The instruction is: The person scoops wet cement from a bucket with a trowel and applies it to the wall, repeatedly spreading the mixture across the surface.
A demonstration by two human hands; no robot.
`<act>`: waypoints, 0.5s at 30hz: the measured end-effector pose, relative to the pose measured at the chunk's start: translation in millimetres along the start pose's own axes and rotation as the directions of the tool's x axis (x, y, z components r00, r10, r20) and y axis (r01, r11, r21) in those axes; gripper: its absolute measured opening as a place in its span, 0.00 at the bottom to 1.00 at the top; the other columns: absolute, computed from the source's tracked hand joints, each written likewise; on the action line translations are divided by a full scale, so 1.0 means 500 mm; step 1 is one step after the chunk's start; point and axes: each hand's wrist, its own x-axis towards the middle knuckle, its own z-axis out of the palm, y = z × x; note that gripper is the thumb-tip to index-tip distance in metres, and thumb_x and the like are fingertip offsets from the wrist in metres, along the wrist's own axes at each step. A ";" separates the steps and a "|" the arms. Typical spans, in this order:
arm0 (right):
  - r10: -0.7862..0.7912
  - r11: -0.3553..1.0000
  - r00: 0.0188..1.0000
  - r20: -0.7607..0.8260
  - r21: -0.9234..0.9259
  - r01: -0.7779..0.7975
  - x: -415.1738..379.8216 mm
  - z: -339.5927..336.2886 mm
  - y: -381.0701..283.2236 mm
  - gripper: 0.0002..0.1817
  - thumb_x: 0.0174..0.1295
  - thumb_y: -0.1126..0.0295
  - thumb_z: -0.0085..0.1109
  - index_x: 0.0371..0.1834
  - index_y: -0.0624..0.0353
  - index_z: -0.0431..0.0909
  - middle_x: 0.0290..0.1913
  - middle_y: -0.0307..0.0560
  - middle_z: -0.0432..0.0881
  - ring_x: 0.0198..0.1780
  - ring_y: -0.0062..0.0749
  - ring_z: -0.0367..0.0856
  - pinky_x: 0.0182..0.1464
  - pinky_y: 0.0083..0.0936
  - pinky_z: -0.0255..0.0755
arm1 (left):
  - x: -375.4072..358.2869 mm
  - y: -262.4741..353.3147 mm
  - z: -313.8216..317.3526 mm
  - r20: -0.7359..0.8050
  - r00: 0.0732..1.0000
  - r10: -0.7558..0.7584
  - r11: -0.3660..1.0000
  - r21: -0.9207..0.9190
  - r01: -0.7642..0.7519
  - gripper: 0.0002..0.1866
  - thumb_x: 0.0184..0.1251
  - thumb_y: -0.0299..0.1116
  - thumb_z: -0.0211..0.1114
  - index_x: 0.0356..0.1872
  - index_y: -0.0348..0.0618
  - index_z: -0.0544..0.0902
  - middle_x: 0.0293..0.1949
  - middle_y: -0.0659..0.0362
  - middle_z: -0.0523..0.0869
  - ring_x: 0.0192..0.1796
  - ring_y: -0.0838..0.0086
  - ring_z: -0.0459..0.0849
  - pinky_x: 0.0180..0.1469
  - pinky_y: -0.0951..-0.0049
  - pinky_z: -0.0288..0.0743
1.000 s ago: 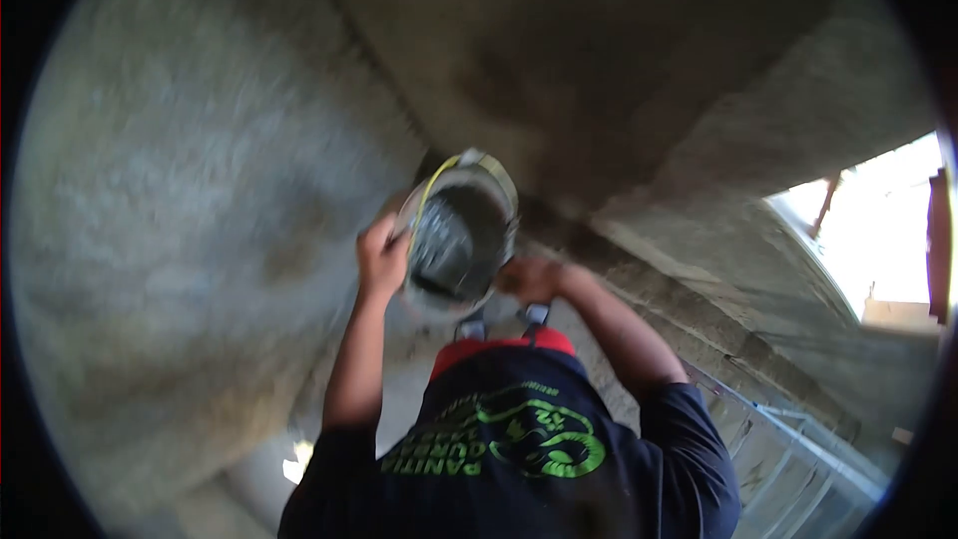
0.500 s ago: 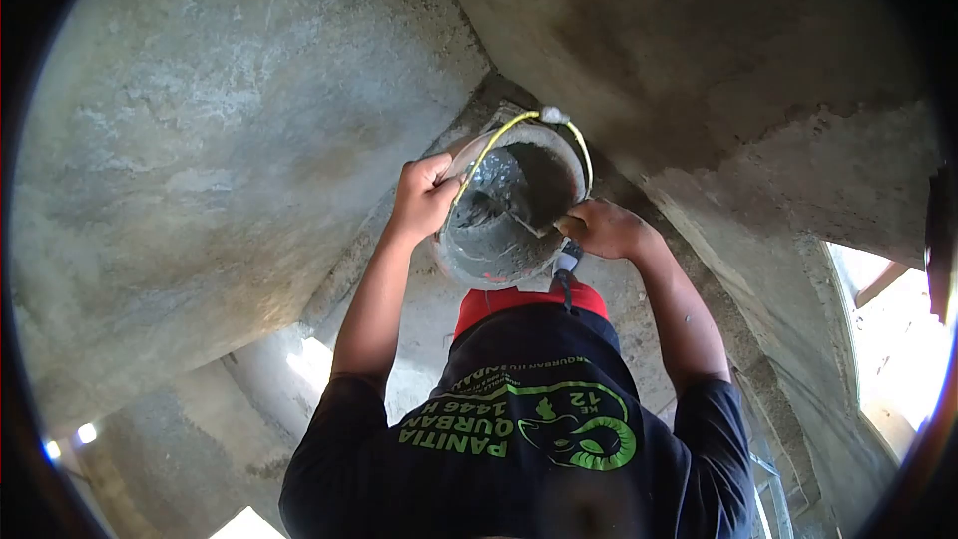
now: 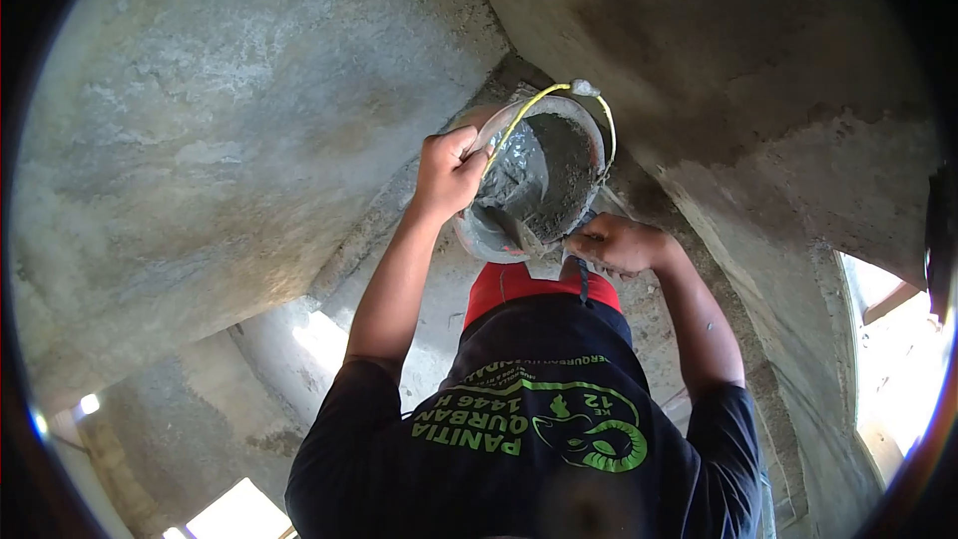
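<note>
A round bucket (image 3: 601,145) with wet grey mortar (image 3: 569,155) inside is tilted in front of my body. My left hand (image 3: 451,172) is closed on its left rim, by the yellow handle (image 3: 529,108) that arches over the opening. At the lower right rim, my right hand (image 3: 621,244) has its fingers curled round a trowel, its grip mostly hidden by them. The mortar-coated trowel blade (image 3: 526,238) lies inside the bucket's near edge, with mortar around it.
Rough cement walls (image 3: 230,140) rise on both sides and meet in a corner beyond the bucket. A bright opening (image 3: 888,359) is in the right wall. Pale metal bars, perhaps a ladder (image 3: 766,504), show at the lower right.
The bucket has shifted up and right in view, its tilt changed, with my left hand still on it. My right hand has come slightly lower, drawing the trowel blade toward the near rim.
</note>
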 end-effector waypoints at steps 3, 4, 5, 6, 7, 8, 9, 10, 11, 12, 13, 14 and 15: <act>-0.075 0.971 0.992 0.101 0.233 0.049 0.015 0.005 0.046 0.21 0.77 0.54 0.52 0.42 0.64 0.81 0.29 0.47 0.83 0.29 0.32 0.82 0.33 0.32 0.78 | 0.015 0.011 0.012 0.027 0.999 -0.034 0.999 0.031 0.033 0.18 0.63 0.23 0.69 0.21 0.36 0.66 0.14 0.55 0.68 0.20 0.80 0.61 0.22 0.67 0.58; -0.075 0.910 0.985 0.156 0.414 0.004 0.021 0.002 0.053 0.20 0.78 0.53 0.53 0.43 0.62 0.82 0.29 0.46 0.83 0.25 0.29 0.80 0.28 0.30 0.77 | 0.017 0.009 0.016 0.028 0.999 -0.029 0.999 0.035 0.028 0.18 0.63 0.23 0.69 0.21 0.36 0.66 0.14 0.55 0.68 0.20 0.80 0.61 0.22 0.67 0.58; -0.046 0.835 0.985 0.168 0.548 -0.054 0.023 0.014 0.059 0.19 0.78 0.52 0.54 0.48 0.57 0.82 0.28 0.45 0.81 0.19 0.24 0.75 0.18 0.24 0.69 | 0.016 0.003 0.023 0.043 0.999 -0.015 0.999 0.048 0.013 0.18 0.63 0.23 0.69 0.21 0.36 0.66 0.14 0.54 0.68 0.19 0.78 0.61 0.22 0.66 0.58; -0.049 0.837 0.985 0.164 0.545 -0.049 0.030 0.026 0.071 0.19 0.78 0.52 0.54 0.48 0.57 0.82 0.28 0.45 0.81 0.19 0.24 0.75 0.18 0.24 0.69 | 0.013 -0.003 0.029 0.053 0.999 -0.002 0.998 0.060 -0.001 0.18 0.62 0.23 0.70 0.21 0.36 0.66 0.15 0.53 0.68 0.19 0.77 0.61 0.22 0.66 0.58; -0.083 0.729 0.976 0.201 0.680 -0.078 0.044 0.038 0.084 0.20 0.77 0.51 0.54 0.51 0.57 0.81 0.27 0.44 0.81 0.19 0.24 0.74 0.17 0.23 0.68 | 0.012 -0.005 0.029 0.064 0.998 0.019 0.996 0.085 -0.025 0.19 0.62 0.23 0.70 0.21 0.36 0.66 0.15 0.51 0.68 0.19 0.76 0.61 0.23 0.65 0.59; -0.122 0.596 0.966 0.230 0.795 -0.114 0.056 0.053 0.094 0.21 0.77 0.50 0.54 0.54 0.57 0.80 0.26 0.43 0.80 0.19 0.24 0.74 0.16 0.22 0.66 | 0.012 -0.010 0.027 0.063 0.998 0.025 0.996 0.088 -0.031 0.19 0.62 0.23 0.70 0.21 0.36 0.66 0.15 0.51 0.68 0.19 0.76 0.61 0.23 0.65 0.59; -0.133 0.548 0.961 0.240 0.826 -0.130 0.059 0.071 0.099 0.24 0.77 0.49 0.54 0.62 0.56 0.77 0.28 0.44 0.78 0.18 0.22 0.70 0.15 0.20 0.62 | 0.008 -0.008 0.025 0.069 0.998 0.012 0.997 0.077 -0.017 0.19 0.63 0.22 0.69 0.21 0.36 0.64 0.15 0.56 0.65 0.21 0.79 0.59 0.23 0.66 0.57; -0.136 0.552 0.961 0.239 0.824 -0.127 0.063 0.094 0.114 0.24 0.77 0.49 0.54 0.62 0.56 0.77 0.28 0.44 0.78 0.18 0.22 0.70 0.15 0.20 0.62 | 0.006 -0.006 0.021 0.073 0.997 -0.001 0.998 0.066 -0.004 0.20 0.64 0.22 0.68 0.21 0.36 0.63 0.15 0.61 0.61 0.23 0.82 0.58 0.23 0.67 0.54; -0.217 0.351 0.944 0.248 0.922 -0.161 0.069 0.117 0.136 0.25 0.78 0.48 0.52 0.65 0.56 0.75 0.30 0.45 0.78 0.18 0.22 0.69 0.14 0.20 0.62 | 0.003 -0.013 0.016 0.067 0.998 -0.005 0.998 0.059 0.001 0.20 0.64 0.22 0.68 0.21 0.36 0.63 0.16 0.59 0.61 0.22 0.81 0.57 0.23 0.67 0.54; -0.297 0.135 0.925 0.236 0.970 -0.204 0.079 0.138 0.157 0.27 0.78 0.47 0.51 0.68 0.56 0.73 0.32 0.46 0.78 0.17 0.21 0.67 0.14 0.19 0.61 | 0.001 -0.015 0.011 0.061 0.998 0.004 0.998 0.062 -0.008 0.20 0.64 0.22 0.68 0.21 0.36 0.63 0.16 0.59 0.61 0.22 0.81 0.57 0.23 0.67 0.54; -0.428 0.018 0.879 0.209 0.975 -0.223 0.090 0.151 0.167 0.30 0.79 0.46 0.48 0.72 0.56 0.69 0.35 0.48 0.77 0.17 0.21 0.65 0.14 0.19 0.59 | -0.004 -0.013 0.008 0.022 0.999 -0.023 0.999 0.043 0.022 0.19 0.65 0.24 0.69 0.21 0.36 0.65 0.15 0.56 0.64 0.21 0.79 0.59 0.23 0.66 0.56; -0.428 0.030 0.880 0.206 0.976 -0.214 0.092 0.162 0.179 0.30 0.79 0.46 0.48 0.72 0.56 0.69 0.35 0.48 0.77 0.17 0.21 0.65 0.14 0.19 0.59 | -0.010 -0.013 0.004 -0.017 0.999 -0.048 0.999 0.019 0.049 0.19 0.66 0.25 0.70 0.22 0.36 0.67 0.15 0.54 0.67 0.20 0.76 0.61 0.23 0.65 0.59; -0.443 0.008 0.884 0.150 0.987 -0.163 0.089 0.165 0.175 0.31 0.79 0.46 0.47 0.73 0.56 0.68 0.34 0.48 0.77 0.18 0.22 0.66 0.14 0.18 0.59 | -0.012 -0.020 -0.005 -0.063 0.998 0.018 0.996 0.084 -0.013 0.18 0.67 0.24 0.69 0.23 0.36 0.68 0.15 0.59 0.66 0.21 0.79 0.61 0.23 0.68 0.58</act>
